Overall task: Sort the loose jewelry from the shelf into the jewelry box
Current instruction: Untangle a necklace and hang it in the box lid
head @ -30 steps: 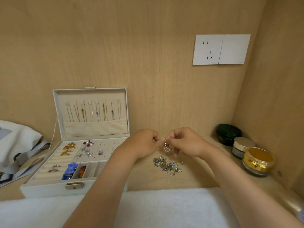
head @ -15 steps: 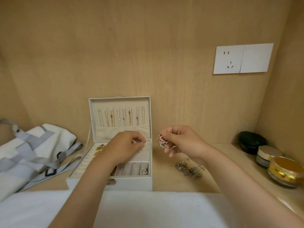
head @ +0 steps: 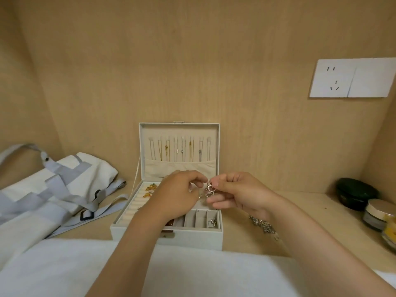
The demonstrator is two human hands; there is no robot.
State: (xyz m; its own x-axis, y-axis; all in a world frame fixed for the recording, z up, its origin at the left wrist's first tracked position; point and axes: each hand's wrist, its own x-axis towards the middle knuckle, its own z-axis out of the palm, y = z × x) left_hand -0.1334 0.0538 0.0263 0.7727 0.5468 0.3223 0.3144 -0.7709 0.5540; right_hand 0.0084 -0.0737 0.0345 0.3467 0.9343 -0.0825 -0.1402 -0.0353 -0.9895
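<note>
An open white jewelry box (head: 192, 235) stands on the wooden shelf, necklaces hanging in its raised lid. Both hands hover over the box's right half. My right hand (head: 237, 192) pinches a silver heart earring (head: 210, 190) that dangles from its fingertips. My left hand (head: 179, 195) meets it with curled fingers, pinching at the earring's top. A silver heart piece (head: 211, 222) lies in the front right compartment, gold pieces (head: 150, 189) at the back left. A pile of loose silver jewelry (head: 262, 225) lies on the shelf right of the box, partly hidden by my right forearm.
A white and grey cloth bag (head: 53, 189) lies left of the box. A dark green jar (head: 355, 195), a gold-lidded jar (head: 378, 214) and a yellow jar (head: 390, 234) stand at the right. A white towel (head: 64, 269) covers the front edge. A wall socket (head: 351, 78) is on the back panel.
My hands have carried the heart earring from above the loose pile leftward to over the box. My left hand has come back to the earring; the view shifted left.
</note>
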